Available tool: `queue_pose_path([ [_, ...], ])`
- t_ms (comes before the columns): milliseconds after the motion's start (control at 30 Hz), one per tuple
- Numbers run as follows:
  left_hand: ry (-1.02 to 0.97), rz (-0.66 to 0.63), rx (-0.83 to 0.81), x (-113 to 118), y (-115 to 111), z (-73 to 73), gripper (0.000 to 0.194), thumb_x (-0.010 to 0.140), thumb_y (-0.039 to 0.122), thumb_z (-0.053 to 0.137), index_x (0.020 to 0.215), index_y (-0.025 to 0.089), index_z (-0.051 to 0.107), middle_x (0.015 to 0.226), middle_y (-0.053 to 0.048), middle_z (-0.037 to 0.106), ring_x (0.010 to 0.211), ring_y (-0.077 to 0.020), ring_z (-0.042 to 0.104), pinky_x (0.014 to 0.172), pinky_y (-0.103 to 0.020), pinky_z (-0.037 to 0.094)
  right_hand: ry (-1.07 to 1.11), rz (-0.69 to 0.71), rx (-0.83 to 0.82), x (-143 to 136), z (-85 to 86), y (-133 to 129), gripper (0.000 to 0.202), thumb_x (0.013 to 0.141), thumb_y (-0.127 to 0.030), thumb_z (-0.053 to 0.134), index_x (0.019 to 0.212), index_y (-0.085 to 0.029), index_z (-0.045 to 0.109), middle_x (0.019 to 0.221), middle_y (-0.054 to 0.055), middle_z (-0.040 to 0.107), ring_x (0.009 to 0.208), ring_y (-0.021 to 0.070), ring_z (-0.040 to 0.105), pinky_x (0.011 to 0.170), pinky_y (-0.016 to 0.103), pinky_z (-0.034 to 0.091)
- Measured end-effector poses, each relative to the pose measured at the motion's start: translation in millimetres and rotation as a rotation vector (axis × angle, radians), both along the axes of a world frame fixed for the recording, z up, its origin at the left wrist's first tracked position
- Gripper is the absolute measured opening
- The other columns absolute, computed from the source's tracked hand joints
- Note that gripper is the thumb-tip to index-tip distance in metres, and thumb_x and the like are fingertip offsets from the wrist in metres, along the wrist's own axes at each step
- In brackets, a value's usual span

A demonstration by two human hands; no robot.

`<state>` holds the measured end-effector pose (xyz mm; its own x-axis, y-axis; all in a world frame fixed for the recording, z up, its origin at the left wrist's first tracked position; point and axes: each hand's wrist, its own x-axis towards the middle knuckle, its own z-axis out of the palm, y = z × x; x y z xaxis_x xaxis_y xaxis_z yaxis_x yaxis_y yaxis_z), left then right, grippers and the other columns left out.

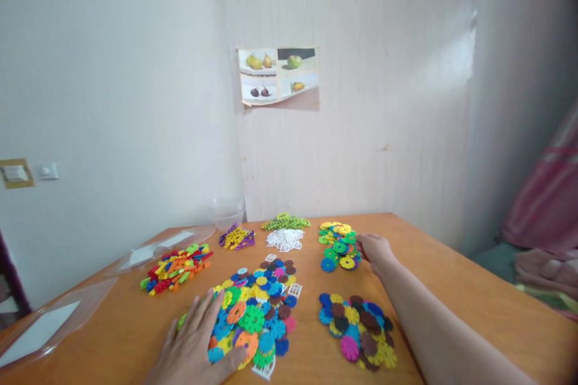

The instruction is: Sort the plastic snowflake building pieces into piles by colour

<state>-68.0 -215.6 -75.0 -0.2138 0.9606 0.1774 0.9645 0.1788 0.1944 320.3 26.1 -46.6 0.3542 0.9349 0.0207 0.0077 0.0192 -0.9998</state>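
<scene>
My left hand (198, 337) lies spread at the left edge of a big pile of notched plastic discs (253, 317), its thumb and fingers resting on the near ones. These snowflake-shaped discs are blue, green, orange, yellow, brown and pink. Farther off to the right, my right hand (374, 248) reaches the side of a smaller pile of yellow, green and blue discs (338, 246). Its fingers are bent and partly hidden, so what they hold cannot be made out. Between that arm and the big pile lies another disc pile (356, 328), darker, with brown, blue and yellow pieces.
Small white window-shaped pieces (285, 239) are heaped mid-table, with green pieces (286, 222) behind. Purple and yellow pieces (237, 237) and a multicoloured pile (177, 267) lie leftward. A clear plastic tub (228, 213) stands at the back; clear bags (97, 304) line the left edge.
</scene>
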Motion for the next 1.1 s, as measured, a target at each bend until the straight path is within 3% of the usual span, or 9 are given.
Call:
queue_pose_path([
  [267,-0.017,-0.013,0.063,-4,-1,-4.0,0.092,0.083,0.072,0.041,0.157,0.02,0.024,0.164,-0.008,0.018,0.15,-0.0319,0.018,0.118,-0.051,0.026,0.068,0.012,-0.002,-4,-4.2,9,0.01,0.066,-0.01,0.06,0.061,-0.019,0.056,0.046,-0.002,0.054,0.043,0.0109,0.05,0.042,0.02,0.041],
  [467,-0.017,0.006,0.047,-6,1,-4.0,0.092,0.082,0.074,0.041,0.156,0.021,0.028,0.164,-0.008,0.02,0.149,-0.0327,0.019,0.118,-0.052,0.026,0.063,0.027,-0.011,-5,-2.2,5,0.014,0.067,-0.009,0.061,0.058,-0.019,0.055,0.046,0.0,0.054,0.044,0.0118,0.052,0.042,0.02,0.041],
  [733,0.002,-0.034,0.08,-4,-4,0.5,0.095,0.078,0.074,0.048,0.155,0.022,0.03,0.162,-0.009,0.024,0.149,-0.0334,0.021,0.117,-0.049,0.03,-0.013,0.006,-0.022,-7,-1.5,-2,0.014,0.066,-0.011,0.06,0.057,-0.019,0.052,0.042,-0.003,0.049,0.036,0.0078,0.04,0.036,0.019,0.031],
  [900,0.016,-0.046,0.059,-1,-6,5.1,0.1,0.074,0.077,0.052,0.156,0.023,0.029,0.163,-0.007,0.023,0.149,-0.0347,0.021,0.117,-0.049,0.029,-0.126,0.012,0.023,-9,0.1,-6,0.007,0.068,-0.015,0.059,0.061,-0.017,0.058,0.046,-0.003,0.052,0.041,0.0093,0.043,0.04,0.021,0.031],
  [1000,0.024,-0.053,0.025,3,-9,9.1,0.105,0.072,0.079,0.052,0.156,0.022,0.027,0.163,-0.008,0.02,0.149,-0.035,0.018,0.119,-0.05,0.025,-0.205,0.059,0.08,-19,5.9,-11,0.006,0.069,-0.021,0.061,0.067,-0.016,0.063,0.052,-0.002,0.056,0.049,0.011,0.049,0.045,0.021,0.034],
  [1100,0.028,-0.044,-0.017,8,-11,14.5,0.106,0.072,0.081,0.049,0.157,0.023,0.025,0.164,-0.008,0.016,0.15,-0.0353,0.015,0.119,-0.053,0.022,-0.357,0.203,0.195,-41,15.7,-30,0.014,0.074,-0.03,0.062,0.077,-0.017,0.067,0.061,-0.002,0.061,0.056,0.0127,0.054,0.05,0.022,0.037],
])
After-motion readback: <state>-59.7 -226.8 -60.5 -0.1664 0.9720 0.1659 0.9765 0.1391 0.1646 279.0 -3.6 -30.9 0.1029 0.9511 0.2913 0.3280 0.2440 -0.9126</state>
